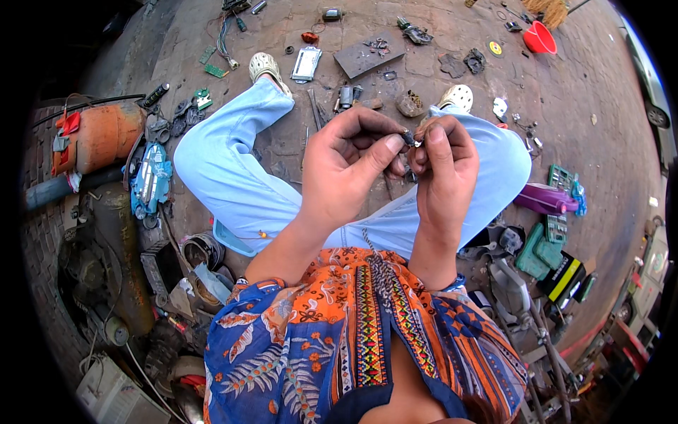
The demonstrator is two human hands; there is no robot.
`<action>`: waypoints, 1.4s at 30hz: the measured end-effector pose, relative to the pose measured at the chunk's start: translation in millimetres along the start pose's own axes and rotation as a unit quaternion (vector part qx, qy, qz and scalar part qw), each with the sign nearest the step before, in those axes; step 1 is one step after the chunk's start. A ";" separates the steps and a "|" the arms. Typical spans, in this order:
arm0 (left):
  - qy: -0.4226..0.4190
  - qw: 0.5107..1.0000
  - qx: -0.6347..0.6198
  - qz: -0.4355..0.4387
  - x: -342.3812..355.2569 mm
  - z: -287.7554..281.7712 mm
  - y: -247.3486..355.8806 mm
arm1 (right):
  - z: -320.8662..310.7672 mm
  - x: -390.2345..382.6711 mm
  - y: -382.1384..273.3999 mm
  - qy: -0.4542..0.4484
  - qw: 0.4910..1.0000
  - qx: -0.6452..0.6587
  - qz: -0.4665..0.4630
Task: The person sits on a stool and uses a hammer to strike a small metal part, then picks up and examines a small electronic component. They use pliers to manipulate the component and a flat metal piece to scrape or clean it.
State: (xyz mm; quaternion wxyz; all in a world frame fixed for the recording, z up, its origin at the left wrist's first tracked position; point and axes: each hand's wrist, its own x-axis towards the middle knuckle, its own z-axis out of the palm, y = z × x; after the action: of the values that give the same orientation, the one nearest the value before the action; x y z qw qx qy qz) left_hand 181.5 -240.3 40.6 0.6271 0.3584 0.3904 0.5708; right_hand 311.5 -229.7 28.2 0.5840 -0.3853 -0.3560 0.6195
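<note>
In front of me, above my lap, my two hands meet over a small black part [409, 138] with a pale, shiny bit at one end. My left hand [347, 161] pinches it between thumb and forefinger. From the other side, the thumb and bent fingers of my right hand [449, 157] close on its right end. The part is too small and too covered by fingertips to tell its kind. Below the hands, on the brick ground, lie a brown lump [409, 104], a dark metal cylinder [345, 97] and a flat dark metal plate [369, 54].
An orange gas cylinder [106, 134] lies at the left, near a blue tray [151, 180] of metal tools. Green tool cases [540, 253] and a purple bottle [545, 200] are at the right. A red bucket [540, 38] and a silvery metal casing [306, 65] are farther off.
</note>
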 end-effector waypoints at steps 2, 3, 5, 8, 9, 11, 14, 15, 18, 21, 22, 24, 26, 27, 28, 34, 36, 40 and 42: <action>0.005 1.000 -0.001 -0.003 0.3 0.5 -1.3 | 0.7 0.0 -0.4 0.007 1.000 0.019 0.015; 0.009 1.000 -0.006 -0.009 0.7 0.3 -2.4 | 1.3 -0.1 0.0 0.021 0.999 0.038 0.025; 0.016 0.999 -0.028 -0.027 2.0 -1.1 -4.8 | 2.2 -0.3 1.6 0.050 0.995 0.076 0.043; 0.020 0.996 -0.069 -0.053 4.9 -1.6 -6.6 | 2.2 0.6 0.2 0.033 0.996 0.071 0.036; 0.021 0.996 -0.072 -0.052 5.5 -0.9 -6.2 | 1.8 1.2 0.6 0.027 0.998 0.053 0.027; 0.026 0.996 -0.076 -0.048 6.9 -0.4 -7.5 | 0.3 3.7 4.2 0.014 1.000 0.017 0.008; 0.045 0.997 -0.047 -0.039 9.3 -2.3 -17.0 | 5.2 6.7 11.2 0.055 0.998 0.018 0.007; 0.058 0.997 -0.015 -0.040 9.9 -2.8 -19.8 | 7.3 9.6 15.2 0.080 0.995 0.050 0.015; 0.125 0.938 0.310 0.090 14.7 -3.8 -34.4 | 10.0 30.3 39.8 0.147 0.983 0.096 0.045; -0.032 0.841 0.508 0.185 27.2 10.6 -14.6 | -13.2 77.1 83.6 0.218 0.972 0.040 0.079; -0.110 0.812 0.519 0.242 28.3 21.0 -0.1 | -16.6 96.3 105.7 0.230 0.968 0.022 0.101; -0.211 0.787 0.495 0.302 27.9 53.7 38.0 | -44.8 129.3 165.6 0.223 0.968 -0.064 0.095; -0.234 0.816 0.431 0.306 23.9 70.2 66.4 | -53.0 156.4 223.1 0.239 0.955 -0.125 0.122; -0.202 0.852 0.409 0.257 28.6 76.0 75.9 | -69.1 170.9 254.4 0.252 0.939 -0.204 0.111; -0.169 0.885 0.380 0.208 34.3 81.7 85.4 | -87.5 184.4 285.0 0.264 0.917 -0.281 0.101; -0.188 0.820 0.461 0.284 113.3 21.5 56.1 | -111.4 248.7 336.0 0.256 0.835 -0.486 0.045; -0.154 0.826 0.447 0.306 124.0 -5.9 31.7 | -117.4 264.3 346.0 0.229 0.818 -0.528 0.017; -0.157 0.821 0.533 0.134 143.1 -66.2 21.4 | -148.2 292.7 363.8 0.200 0.771 -0.601 -0.061; -0.132 0.737 0.663 0.001 161.0 -104.8 17.3 | -155.0 300.6 372.3 0.185 0.747 -0.631 -0.098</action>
State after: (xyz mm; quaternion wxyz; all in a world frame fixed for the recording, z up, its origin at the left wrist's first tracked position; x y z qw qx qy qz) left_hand 86.7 -78.1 -2.9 0.2756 0.7556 0.5829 0.1152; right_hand 276.3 44.9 -391.8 0.3198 -0.7361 -0.5864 0.1100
